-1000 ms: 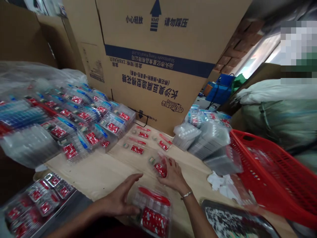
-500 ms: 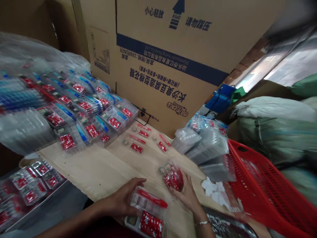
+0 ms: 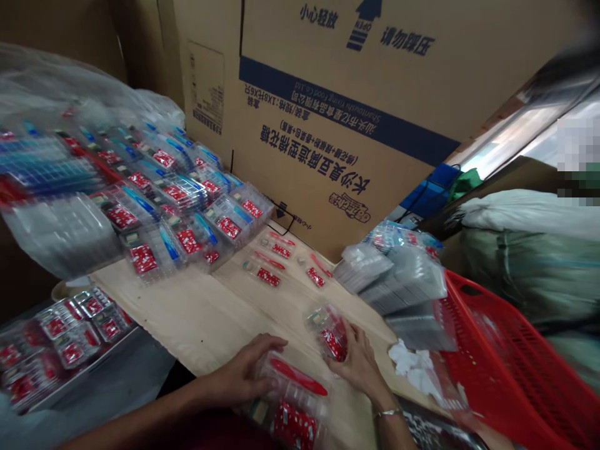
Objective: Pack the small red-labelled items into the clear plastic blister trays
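Observation:
My left hand (image 3: 246, 372) grips the left side of a clear plastic blister pack (image 3: 293, 406), fingers curled over its edge. Inside that pack lie a red pen-like item, a red packet with white dots and a small greenish piece. My right hand (image 3: 360, 359) is wrapped around the right side of another clear blister pack (image 3: 325, 331), also with a red dotted packet, a little above the board. Whether it is one pack or several stacked is blurred. Three similar thin packs, one of them a flat pack (image 3: 267, 272), lie farther back on the cardboard-coloured board (image 3: 197, 312).
Many filled packs (image 3: 187, 240) with blue items are heaped at the left, beside nested clear trays (image 3: 60, 234). A box of red packs (image 3: 70, 350) stands lower left. The large carton (image 3: 319, 137) rises behind. Clear trays (image 3: 407, 281) and a red basket (image 3: 506, 362) are at right.
The view has turned slightly left, so the scene sits farther right. Both hands keep their packs, and the left-hand pack sits slightly lower relative to that hand.

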A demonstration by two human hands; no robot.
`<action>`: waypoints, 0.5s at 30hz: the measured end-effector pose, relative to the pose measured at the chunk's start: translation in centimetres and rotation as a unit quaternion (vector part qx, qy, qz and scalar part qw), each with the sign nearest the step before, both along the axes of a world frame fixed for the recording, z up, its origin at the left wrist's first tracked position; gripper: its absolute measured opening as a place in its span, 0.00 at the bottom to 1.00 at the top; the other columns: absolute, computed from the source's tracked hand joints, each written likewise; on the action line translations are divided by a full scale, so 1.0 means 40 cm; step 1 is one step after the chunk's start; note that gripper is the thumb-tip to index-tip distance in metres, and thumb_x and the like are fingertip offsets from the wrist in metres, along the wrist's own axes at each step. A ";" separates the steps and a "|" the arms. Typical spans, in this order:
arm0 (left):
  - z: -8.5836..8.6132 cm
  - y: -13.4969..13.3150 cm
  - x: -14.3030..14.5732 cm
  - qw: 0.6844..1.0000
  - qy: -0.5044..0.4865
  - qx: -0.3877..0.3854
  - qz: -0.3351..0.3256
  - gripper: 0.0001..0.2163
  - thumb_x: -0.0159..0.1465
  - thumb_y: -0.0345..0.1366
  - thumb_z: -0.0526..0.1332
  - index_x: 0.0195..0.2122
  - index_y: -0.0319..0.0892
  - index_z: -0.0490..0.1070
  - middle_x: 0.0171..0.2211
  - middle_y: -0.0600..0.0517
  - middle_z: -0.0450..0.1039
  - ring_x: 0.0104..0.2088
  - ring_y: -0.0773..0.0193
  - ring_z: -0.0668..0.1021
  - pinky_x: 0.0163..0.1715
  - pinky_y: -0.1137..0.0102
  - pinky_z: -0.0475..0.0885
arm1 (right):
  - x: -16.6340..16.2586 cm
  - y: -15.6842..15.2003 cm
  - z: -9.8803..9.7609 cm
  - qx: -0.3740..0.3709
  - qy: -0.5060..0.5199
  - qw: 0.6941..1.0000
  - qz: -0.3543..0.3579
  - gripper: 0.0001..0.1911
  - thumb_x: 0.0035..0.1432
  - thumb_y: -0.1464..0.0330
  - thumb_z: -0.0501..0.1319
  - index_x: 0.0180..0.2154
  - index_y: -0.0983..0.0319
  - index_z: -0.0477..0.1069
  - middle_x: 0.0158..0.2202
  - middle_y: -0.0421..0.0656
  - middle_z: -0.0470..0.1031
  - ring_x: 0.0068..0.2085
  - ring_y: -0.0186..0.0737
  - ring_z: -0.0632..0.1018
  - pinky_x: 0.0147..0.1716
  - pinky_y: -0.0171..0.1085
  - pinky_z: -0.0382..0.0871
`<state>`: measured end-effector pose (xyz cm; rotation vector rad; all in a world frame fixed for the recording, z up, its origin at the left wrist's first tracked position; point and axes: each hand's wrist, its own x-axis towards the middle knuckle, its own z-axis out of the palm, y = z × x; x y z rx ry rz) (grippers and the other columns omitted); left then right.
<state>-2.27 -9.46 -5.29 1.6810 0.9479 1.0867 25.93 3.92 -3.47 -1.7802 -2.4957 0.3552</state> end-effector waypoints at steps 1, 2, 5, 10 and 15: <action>0.010 -0.005 -0.002 1.000 0.000 0.002 -0.003 0.23 0.63 0.39 0.60 0.58 0.43 0.57 0.53 0.47 0.59 0.55 0.62 0.65 0.56 0.65 0.60 | 0.001 0.001 -0.004 0.006 0.006 1.000 -0.001 0.53 0.43 0.58 0.60 0.67 0.67 0.44 0.58 0.50 0.52 0.57 0.46 0.58 0.57 0.40 0.52; 0.021 -0.011 -0.005 1.000 -0.002 -0.004 -0.008 0.23 0.63 0.39 0.60 0.58 0.45 0.57 0.53 0.48 0.59 0.55 0.62 0.65 0.56 0.66 0.60 | 0.003 0.001 -0.008 0.013 0.012 1.000 -0.001 0.53 0.43 0.57 0.60 0.67 0.67 0.44 0.58 0.50 0.52 0.57 0.47 0.58 0.57 0.40 0.52; 0.049 -0.030 -0.013 1.000 -0.009 -0.019 -0.019 0.23 0.63 0.40 0.61 0.58 0.48 0.57 0.54 0.50 0.59 0.55 0.63 0.65 0.55 0.66 0.60 | 0.005 -0.003 -0.016 0.019 0.017 1.000 -0.006 0.53 0.43 0.56 0.60 0.67 0.67 0.43 0.59 0.50 0.51 0.58 0.48 0.58 0.57 0.42 0.52; 0.067 -0.065 -0.013 0.998 -0.031 -0.003 -0.053 0.23 0.63 0.33 0.61 0.58 0.55 0.58 0.54 0.52 0.60 0.56 0.63 0.65 0.57 0.65 0.59 | 0.004 -0.009 -0.017 0.017 0.021 1.000 -0.009 0.53 0.43 0.56 0.60 0.67 0.65 0.43 0.60 0.49 0.50 0.59 0.47 0.57 0.58 0.41 0.51; 0.019 -0.091 -0.018 0.999 -0.029 0.024 -0.028 0.25 0.66 0.36 0.58 0.61 0.60 0.52 0.57 0.51 0.58 0.58 0.58 0.63 0.58 0.62 0.58 | 0.015 -0.001 -0.042 0.046 0.031 0.998 -0.005 0.52 0.43 0.56 0.60 0.66 0.66 0.46 0.59 0.49 0.53 0.57 0.47 0.58 0.58 0.43 0.52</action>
